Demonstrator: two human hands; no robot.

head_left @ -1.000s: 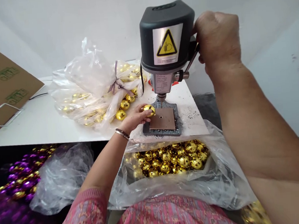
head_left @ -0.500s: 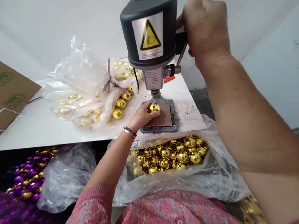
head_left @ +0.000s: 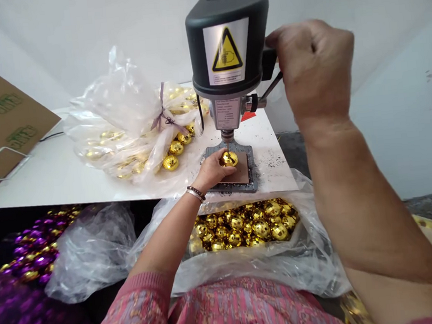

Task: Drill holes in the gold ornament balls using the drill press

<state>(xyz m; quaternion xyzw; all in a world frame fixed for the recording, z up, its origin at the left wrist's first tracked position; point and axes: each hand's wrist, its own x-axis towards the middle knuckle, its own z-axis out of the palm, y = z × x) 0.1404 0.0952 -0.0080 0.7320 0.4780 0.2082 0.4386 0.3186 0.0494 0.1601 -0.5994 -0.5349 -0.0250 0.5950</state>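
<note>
My left hand (head_left: 215,170) pinches a shiny gold faceted ball (head_left: 229,159) at its left side, over the brown board (head_left: 239,172) on the drill press base. Straight above the ball is the thin drill bit (head_left: 228,147), its tip at the top of the ball; whether it has entered cannot be made out. My right hand (head_left: 315,67) is closed on the lever (head_left: 273,86) at the right of the black-headed drill press (head_left: 228,40). The fingers around that lever are partly hidden behind the hand.
Below the table edge, a plastic bag (head_left: 270,263) holds many gold balls (head_left: 259,227). A tied clear bag (head_left: 120,110) of gold balls lies on the white table (head_left: 22,191). At left are a cardboard box (head_left: 3,115) and purple and gold balls (head_left: 38,248). Dark chips dot the table.
My right hand has come down with the lever. The left hand still pinches the gold ball under the bit. The whole view has shifted slightly.
</note>
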